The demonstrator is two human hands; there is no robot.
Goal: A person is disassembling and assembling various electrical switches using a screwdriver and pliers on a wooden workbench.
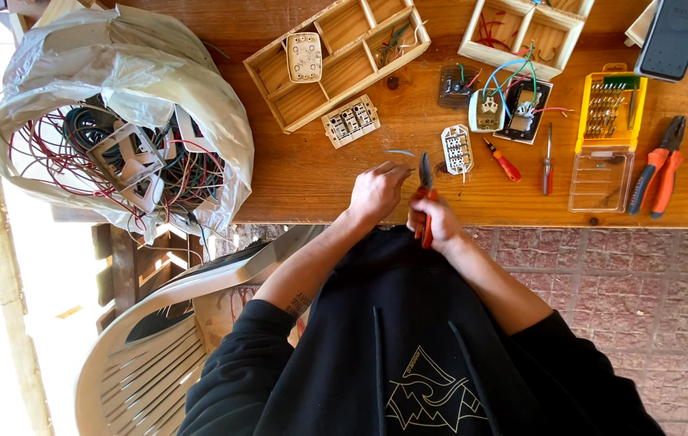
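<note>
The right hand (439, 220) grips small red pliers (425, 198); the left hand (376, 192) pinches a thin, bendy wire (399, 153), best held near its end.

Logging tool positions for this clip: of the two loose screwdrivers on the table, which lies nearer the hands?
The orange-handled screwdriver, short and angled, beside the white terminal block. The other, slim red screwdriver lies upright farther right, by the clear lid.
</note>
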